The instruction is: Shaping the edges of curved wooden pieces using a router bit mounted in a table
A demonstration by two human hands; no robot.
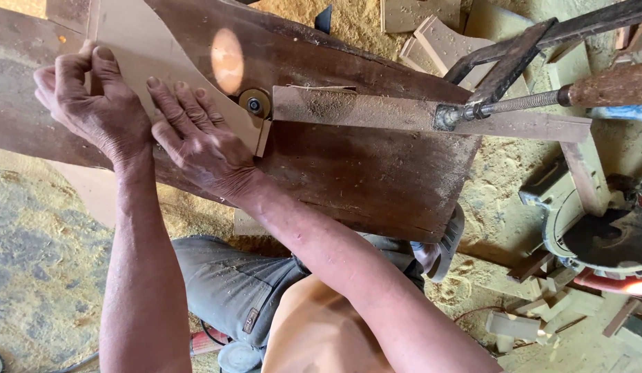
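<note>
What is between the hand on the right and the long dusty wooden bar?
In the head view, a small round bearing wheel sits between the right hand and the sawdust-covered wooden bar, at the curved edge of the pale board.

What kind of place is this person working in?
Most likely a woodworking shop. Both hands, left hand and right hand, press a curved wooden piece on a dark bench, with a clamp and sawdust on the floor.
</note>
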